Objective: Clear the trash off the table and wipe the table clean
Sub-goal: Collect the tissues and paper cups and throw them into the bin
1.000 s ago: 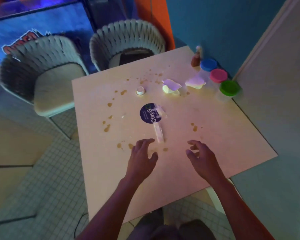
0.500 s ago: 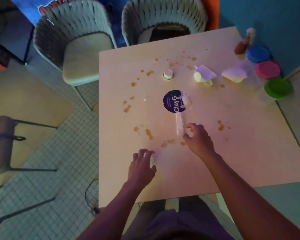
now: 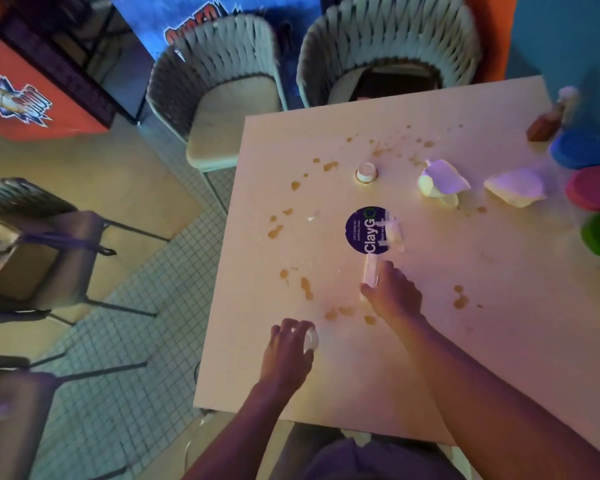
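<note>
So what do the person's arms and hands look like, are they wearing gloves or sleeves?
No gloves and no sleeves show: the left hand and the right hand are bare, and both forearms are uncovered down to the picture's lower edge. No watch, ring or bracelet can be made out in this dim, coloured light.

Bare table (image 3: 499, 341) right of brown spills (image 3: 460, 301)

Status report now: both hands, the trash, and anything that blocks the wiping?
Left hand grips small white scrap. Right hand on clear wrapper by round sticker. Crumpled papers, small cup, brown stains remain on table.
</note>
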Demonstrator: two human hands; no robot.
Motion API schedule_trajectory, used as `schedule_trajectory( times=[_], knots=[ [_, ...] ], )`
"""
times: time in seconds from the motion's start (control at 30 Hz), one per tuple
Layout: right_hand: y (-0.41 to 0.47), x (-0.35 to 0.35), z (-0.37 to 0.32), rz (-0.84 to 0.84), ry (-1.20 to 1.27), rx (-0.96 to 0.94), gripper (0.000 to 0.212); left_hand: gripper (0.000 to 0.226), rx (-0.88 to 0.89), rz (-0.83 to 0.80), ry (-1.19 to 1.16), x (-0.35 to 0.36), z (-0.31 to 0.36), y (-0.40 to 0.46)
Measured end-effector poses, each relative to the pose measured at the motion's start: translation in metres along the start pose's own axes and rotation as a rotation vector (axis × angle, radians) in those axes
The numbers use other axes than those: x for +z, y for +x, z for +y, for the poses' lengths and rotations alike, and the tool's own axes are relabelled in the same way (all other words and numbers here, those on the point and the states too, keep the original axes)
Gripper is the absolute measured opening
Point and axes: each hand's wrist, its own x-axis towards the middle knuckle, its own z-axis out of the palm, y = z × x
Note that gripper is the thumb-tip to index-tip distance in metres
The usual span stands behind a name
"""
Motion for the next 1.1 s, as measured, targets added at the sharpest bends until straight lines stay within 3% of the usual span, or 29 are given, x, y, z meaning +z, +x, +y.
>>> schedule_trajectory(
  times=[0.23,0.33,0.5,0.63,0.77,0.93,1.0,1.1],
  knots=[
    [0.004,0.001,0.01,-0.008,-0.011,-0.039,0.023,0.047,-0.013,0.138,-0.126,-0.019,0.037,0.015],
    [0.005,0.001,0.016,-0.035,0.002,-0.03,0.021,0.048,0.016,0.168,-0.199,-0.032,0.058,0.029],
    [0.002,-0.009,0.026,-0.088,0.158,0.015,0.012,0.054,0.041,0.203,-0.308,-0.054,0.089,0.063],
    [0.004,-0.032,0.036,-0.053,0.303,0.113,0.016,0.058,0.064,0.162,-0.369,-0.069,0.114,0.102],
    [0.019,-0.053,0.051,0.012,0.447,0.221,0.002,0.05,0.078,0.122,-0.358,-0.083,0.136,0.148],
    [0.042,-0.073,0.06,0.076,0.714,0.259,0.009,0.028,0.102,0.126,-0.345,-0.099,0.162,0.21],
    [0.048,-0.079,0.063,0.103,0.736,0.235,0.003,0.026,0.101,0.142,-0.31,-0.103,0.169,0.231],
    [0.062,-0.092,0.066,0.157,0.748,0.246,0.026,0.034,0.087,0.139,-0.244,-0.109,0.182,0.264]
  ],
)
